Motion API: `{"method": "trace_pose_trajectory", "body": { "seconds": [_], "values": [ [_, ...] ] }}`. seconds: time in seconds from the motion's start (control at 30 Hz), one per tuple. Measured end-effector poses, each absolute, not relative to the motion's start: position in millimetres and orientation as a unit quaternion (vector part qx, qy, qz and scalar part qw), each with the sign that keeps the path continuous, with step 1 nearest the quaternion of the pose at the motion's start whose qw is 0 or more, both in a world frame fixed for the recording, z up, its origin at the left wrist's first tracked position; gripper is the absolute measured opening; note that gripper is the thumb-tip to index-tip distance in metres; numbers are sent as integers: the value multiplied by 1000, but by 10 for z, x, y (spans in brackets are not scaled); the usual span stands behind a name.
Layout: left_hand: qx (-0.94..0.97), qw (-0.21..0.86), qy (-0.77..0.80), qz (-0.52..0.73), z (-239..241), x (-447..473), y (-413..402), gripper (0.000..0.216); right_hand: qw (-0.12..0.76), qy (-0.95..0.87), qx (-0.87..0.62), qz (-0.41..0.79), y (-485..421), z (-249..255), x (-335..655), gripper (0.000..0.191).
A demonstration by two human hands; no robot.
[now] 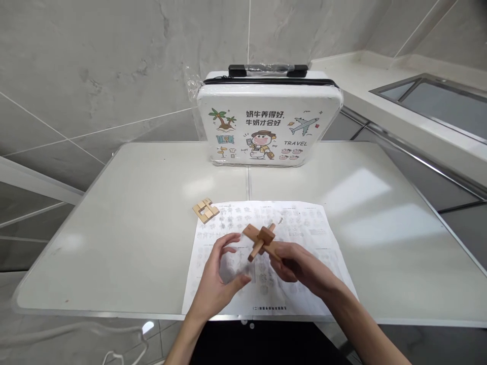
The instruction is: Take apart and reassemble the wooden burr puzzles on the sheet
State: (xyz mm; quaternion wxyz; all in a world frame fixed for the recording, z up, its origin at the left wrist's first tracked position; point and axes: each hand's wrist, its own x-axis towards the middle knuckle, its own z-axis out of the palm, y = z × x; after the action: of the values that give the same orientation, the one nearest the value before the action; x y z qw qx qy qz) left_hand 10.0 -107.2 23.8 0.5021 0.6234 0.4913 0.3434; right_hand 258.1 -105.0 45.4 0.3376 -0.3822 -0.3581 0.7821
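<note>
A wooden interlocking puzzle (265,236), its brown bars crossing one another, is held above the paper sheet (304,274). My right hand (300,266) pinches the end of its flat bar from the right. To the left of the puzzle, my left hand (220,279) is curved with thumb and fingers apart, holding nothing and not touching the bars. Several light wooden pieces (206,211) lie in a squarish group at the sheet's upper left corner. Printed small diagrams and text cover the sheet, partly hidden beneath my hands.
A white case (266,106) with cartoon prints and a black handle stands upright at the back of the white folding table (125,228). Grey tiled wall (114,61) rises behind it. On the right is a counter (350,68) with a dark-framed panel.
</note>
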Motion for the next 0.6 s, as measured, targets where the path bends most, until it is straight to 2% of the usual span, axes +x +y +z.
{"method": "trace_pose_trajectory", "body": {
  "seconds": [0.13, 0.23, 0.33, 0.6],
  "values": [
    [579, 652, 372, 317, 301, 122, -1002, 108, 313, -351, -320, 822, -1160, 401, 2490, 34],
    [559, 706, 330, 282, 312, 141, -985, 108, 306, -353, -300, 832, -1224, 366, 2446, 37],
    [558, 700, 337, 292, 266, 149, -999, 101, 324, -349, -315, 821, -1278, 350, 2416, 37],
    [594, 611, 434, 292, 302, 197, -1047, 99, 392, -320, -381, 774, -1405, 231, 2332, 37]
  ]
}}
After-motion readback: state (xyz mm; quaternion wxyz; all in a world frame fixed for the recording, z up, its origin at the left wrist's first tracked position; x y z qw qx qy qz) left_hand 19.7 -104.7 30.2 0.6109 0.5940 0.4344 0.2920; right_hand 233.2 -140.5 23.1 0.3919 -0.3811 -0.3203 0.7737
